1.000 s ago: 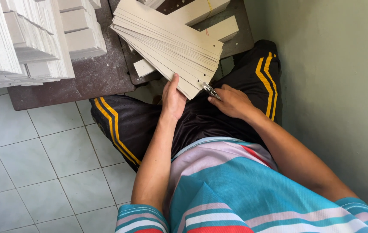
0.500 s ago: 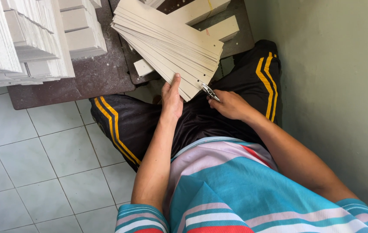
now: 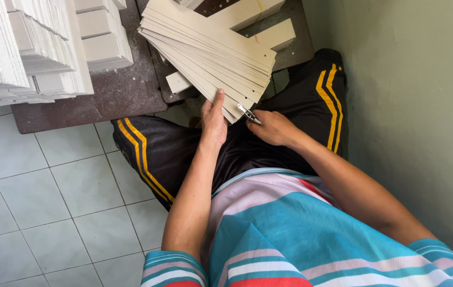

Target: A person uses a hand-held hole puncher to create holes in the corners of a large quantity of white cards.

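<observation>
Head view: left hand (image 3: 214,121) steadies fanned, light, bendy cardboard strips (image 3: 210,50) at near ends; right hand (image 3: 273,127) pinches metal clip (image 3: 249,114).

Fanned stack of pale cardboard strips (image 3: 210,50), small metal clip (image 3: 249,114) at its near corner

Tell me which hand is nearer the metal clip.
Right. The right hand grips the metal clip; the left hand lies flat against the fanned card strips beside it.
</observation>
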